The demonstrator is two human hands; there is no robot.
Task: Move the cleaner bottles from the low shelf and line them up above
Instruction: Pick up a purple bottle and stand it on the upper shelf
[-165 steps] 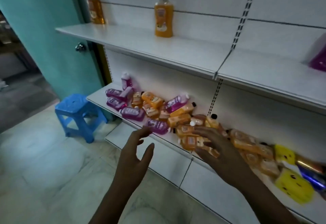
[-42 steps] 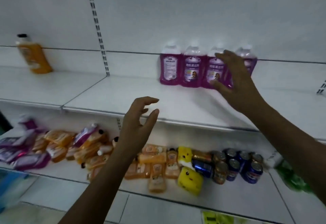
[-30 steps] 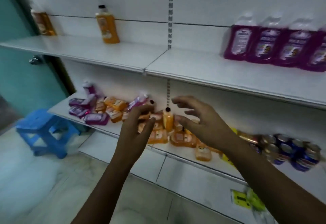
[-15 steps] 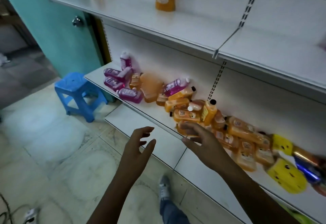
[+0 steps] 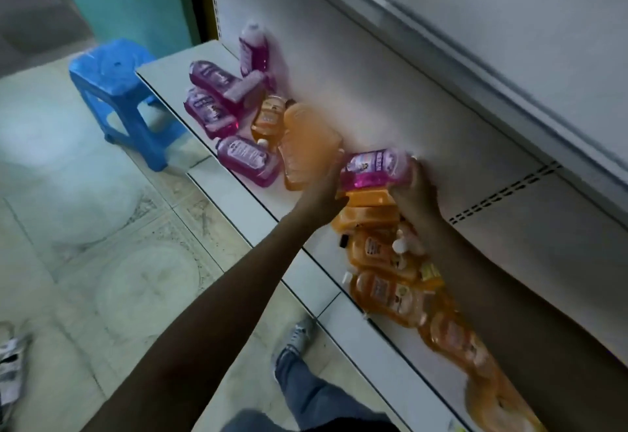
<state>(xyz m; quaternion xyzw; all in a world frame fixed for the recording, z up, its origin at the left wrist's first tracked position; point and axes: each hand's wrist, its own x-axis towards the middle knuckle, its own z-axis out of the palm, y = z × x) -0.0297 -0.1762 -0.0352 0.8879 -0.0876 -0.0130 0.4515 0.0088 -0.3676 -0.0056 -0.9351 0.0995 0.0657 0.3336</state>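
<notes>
— How is the purple bottle (image 5: 375,168) held?

— It is lifted on its side above the orange bottles (image 5: 380,261) of the low shelf (image 5: 244,200), close to the back panel. It is taken from both ends: the left hand (image 5: 323,199) is set against its base end with fingers fairly straight, and the right hand (image 5: 413,193) is curled about its cap end. How far the right fingers wrap cannot be told, since they are hidden behind the bottle.

— Why from both ends?

— Probably so that it can be raised clear of the heap without the bottles beneath being dragged along.

— What else is nearby?

— More purple bottles (image 5: 221,105) are left lying further along the shelf, one upright at the back, and a blurred orange bottle (image 5: 306,146) is seen beside the left hand. A blue stool (image 5: 115,81) is stood on the floor beyond the shelf end.

— What stands in the way?

— The upper shelf (image 5: 475,57) overhangs the spot, so the bottle must likely be drawn outward before it is raised.
</notes>
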